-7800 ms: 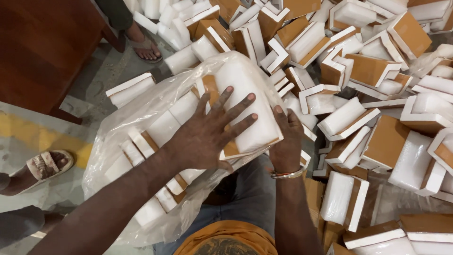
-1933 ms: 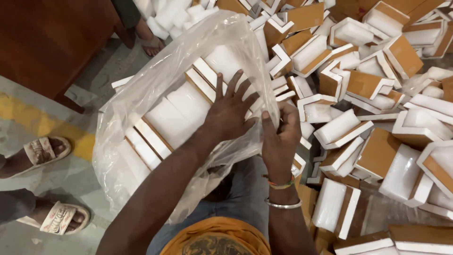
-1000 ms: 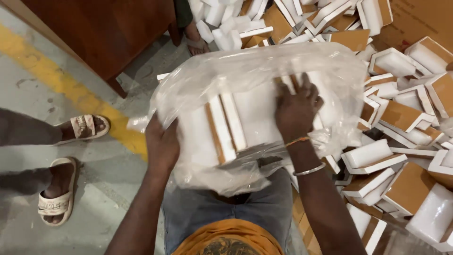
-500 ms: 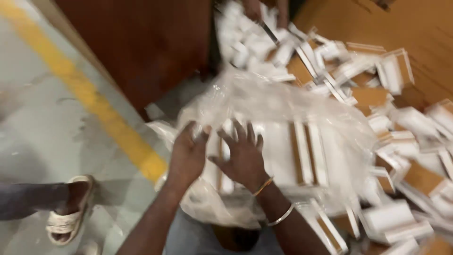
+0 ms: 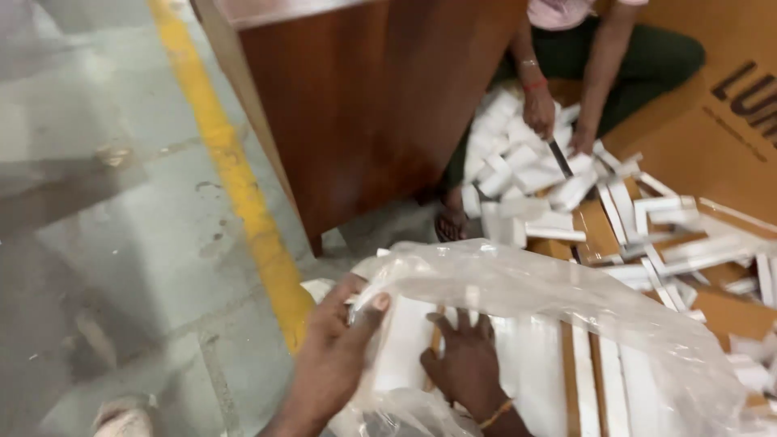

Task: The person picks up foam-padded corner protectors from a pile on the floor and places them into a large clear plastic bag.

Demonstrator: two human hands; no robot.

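A clear plastic bag [image 5: 566,299] full of white and brown box pieces [image 5: 583,380] lies low in the view. My left hand [image 5: 336,352] grips the bag's left edge, thumb on top of the plastic. My right hand [image 5: 465,364] lies flat with spread fingers on the white pieces, under the plastic film. Both forearms come up from the bottom edge.
A dark wooden cabinet [image 5: 364,105] stands ahead, with a yellow floor line [image 5: 235,170] to its left. Another person [image 5: 599,57] sits at the back right over a pile of white pieces [image 5: 526,178] on brown cardboard [image 5: 712,154]. A sandalled foot [image 5: 121,419] shows bottom left.
The view has swung up and left toward the cabinet and the seated person. My hands moved from pressing on top of the bag to holding its left end.
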